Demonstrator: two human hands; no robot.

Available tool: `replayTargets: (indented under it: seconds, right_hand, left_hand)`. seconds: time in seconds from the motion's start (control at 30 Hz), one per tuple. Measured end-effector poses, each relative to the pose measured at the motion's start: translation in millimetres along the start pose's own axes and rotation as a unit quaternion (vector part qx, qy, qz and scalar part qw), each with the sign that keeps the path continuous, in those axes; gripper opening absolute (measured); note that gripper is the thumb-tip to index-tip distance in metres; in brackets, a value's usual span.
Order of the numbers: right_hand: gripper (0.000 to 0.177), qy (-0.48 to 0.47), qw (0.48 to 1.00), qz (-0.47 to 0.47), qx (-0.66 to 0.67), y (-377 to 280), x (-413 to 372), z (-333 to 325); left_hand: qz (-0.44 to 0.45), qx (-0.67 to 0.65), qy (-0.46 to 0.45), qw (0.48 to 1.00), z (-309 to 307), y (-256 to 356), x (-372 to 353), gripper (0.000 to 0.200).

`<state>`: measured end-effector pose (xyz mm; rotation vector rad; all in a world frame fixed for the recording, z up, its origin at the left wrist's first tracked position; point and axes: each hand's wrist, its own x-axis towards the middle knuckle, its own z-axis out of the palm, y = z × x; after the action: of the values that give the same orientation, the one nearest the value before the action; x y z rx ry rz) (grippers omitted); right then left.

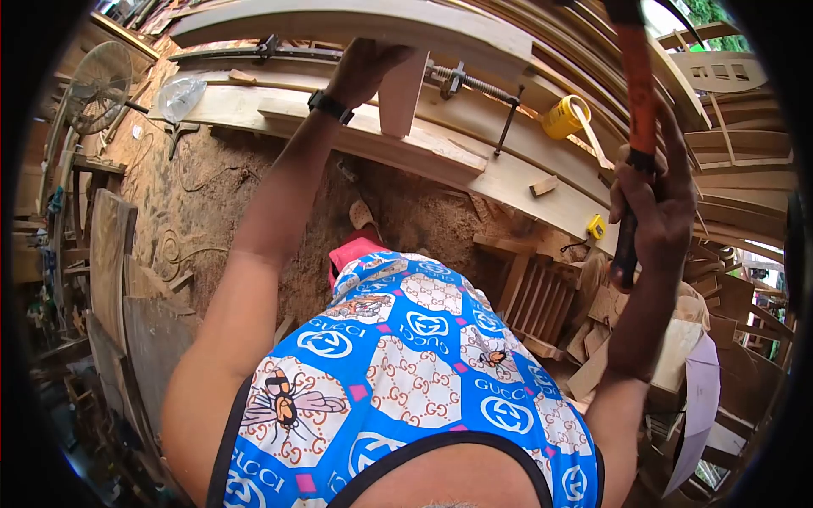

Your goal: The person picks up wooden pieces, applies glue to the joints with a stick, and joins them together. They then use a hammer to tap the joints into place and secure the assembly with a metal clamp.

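The left hand (366,72) clasps a short wooden block (402,97) upright against the far curved plank (364,21), light and stiff by my judgement and best pinched by its sides, while the right hand (656,203) grips a raised, likely top-heavy hammer (637,102) low on its handle.

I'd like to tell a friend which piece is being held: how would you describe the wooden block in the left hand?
Find the long curved planks running across the top of the view. The left hand, wearing a black wristwatch, holds a short wooden block against them. It alone stands upright across the planks; its neighbours all run lengthwise.
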<state>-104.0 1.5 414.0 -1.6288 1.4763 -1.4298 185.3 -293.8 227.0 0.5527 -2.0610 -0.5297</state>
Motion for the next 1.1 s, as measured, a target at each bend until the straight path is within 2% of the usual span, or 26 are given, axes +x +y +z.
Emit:
replayTargets:
  seconds: [0.03, 0.07, 0.1, 0.13, 0.17, 0.23, 0.27, 0.33, 0.43, 0.47, 0.5, 0.53, 0.6, 0.67, 0.73, 0.77, 0.8, 0.87, 0.9, 0.93, 1.0, 1.1]
  right_hand:
    - [0.069, 0.004, 1.000, -0.009, 0.000, -10.4, 6.5, 2.2]
    - [0.069, -0.033, 0.999, -0.003, -0.017, -20.9, 14.8, 3.9]
    - [0.069, -0.070, 0.997, 0.004, -0.035, -31.8, 22.5, 5.3]
    - [0.069, -0.066, 0.997, -0.007, -0.035, -42.7, 31.3, 7.1]
    - [0.067, -0.091, 0.991, 0.000, -0.096, -52.8, 41.7, 8.8]
    - [0.061, -0.119, 0.974, -0.004, -0.195, -65.0, 57.8, 9.9]
    - [0.061, -0.120, 0.973, -0.007, -0.199, -63.6, 63.0, 11.6]
    - [0.065, -0.094, 0.965, -0.067, -0.235, -53.8, 69.4, 19.2]
    - [0.063, -0.182, 0.934, -0.079, -0.296, -41.6, 69.2, 31.0]
    - [0.064, -0.226, 0.925, -0.084, -0.294, -28.3, 70.3, 32.9]
    - [0.063, -0.228, 0.922, -0.112, -0.293, -24.7, 71.8, 38.6]
    - [0.063, -0.226, 0.923, -0.111, -0.292, -31.2, 72.9, 38.3]
    - [0.058, -0.223, 0.932, 0.008, -0.286, -56.5, 75.5, 36.7]
    - [0.058, -0.190, 0.941, -0.007, -0.279, -57.6, 74.5, 36.8]
    - [0.057, -0.124, 0.947, -0.062, -0.291, -48.0, 78.7, 36.5]
    - [0.060, -0.118, 0.943, -0.154, -0.271, -35.2, 78.1, 41.3]
    - [0.060, -0.120, 0.944, -0.149, -0.268, -22.0, 80.6, 42.2]
    - [0.060, -0.192, 0.893, -0.228, -0.338, -0.8, 91.3, 37.7]
    - [0.060, -0.185, 0.874, -0.287, -0.347, 1.1, 98.6, 35.2]
    - [0.060, -0.184, 0.872, -0.292, -0.348, -10.4, 100.6, 35.3]
    - [0.058, -0.201, 0.907, -0.146, -0.340, -43.3, 90.5, 38.0]
    - [0.056, -0.203, 0.914, -0.113, -0.333, -42.6, 88.8, 43.9]
  left_hand:
    - [-0.067, -0.052, 0.000, 0.996, -0.1, 4.8, -3.1, 0.028]
    - [-0.130, -0.101, 0.003, 0.986, -1.6, 9.4, -2.3, 0.028]
    - [-0.125, -0.167, 0.019, 0.978, 2.0, 16.5, -1.9, 0.029]
    - [-0.122, -0.233, 0.033, 0.964, 8.8, 21.1, -4.1, 0.030]
    - [-0.106, -0.259, 0.040, 0.959, 13.4, 20.2, -6.4, 0.030]
    - [-0.099, -0.219, 0.041, 0.970, 12.2, 41.5, -4.3, 0.031]
    - [-0.101, -0.182, 0.042, 0.977, 12.4, 48.2, -3.9, 0.031]
    - [-0.116, -0.174, 0.042, 0.977, 14.8, 43.3, -6.2, 0.031]
    - [-0.094, -0.190, 0.064, 0.975, 12.2, 38.2, -9.8, 0.030]
    - [-0.099, -0.198, 0.045, 0.974, 10.2, 37.5, -10.9, 0.032]
    - [-0.102, -0.206, 0.023, 0.973, 8.8, 37.5, -11.0, 0.034]
    - [-0.102, -0.206, 0.020, 0.973, 7.4, 37.0, -9.6, 0.034]
    - [-0.116, -0.256, 0.068, 0.957, 7.7, 35.5, -8.4, 0.031]
    - [-0.111, -0.228, 0.063, 0.965, 1.4, 25.0, -7.1, 0.031]
    - [-0.115, -0.188, 0.052, 0.974, -5.0, 25.1, -8.3, 0.031]
    - [-0.118, -0.184, 0.043, 0.975, -7.3, 25.4, -8.1, 0.035]
    - [-0.123, -0.185, 0.039, 0.974, -5.2, 22.8, -10.9, 0.035]
    - [-0.144, -0.190, 0.037, 0.970, -1.8, 17.9, -13.9, 0.031]
    - [-0.152, -0.179, 0.025, 0.972, -3.3, 17.2, -13.6, 0.032]
    - [-0.148, -0.177, 0.028, 0.973, -4.1, 18.6, -8.6, 0.032]
    - [-0.130, -0.172, 0.078, 0.973, 2.8, 23.9, -14.9, 0.033]
    - [-0.146, -0.208, 0.034, 0.967, -0.8, 20.6, -18.1, 0.034]
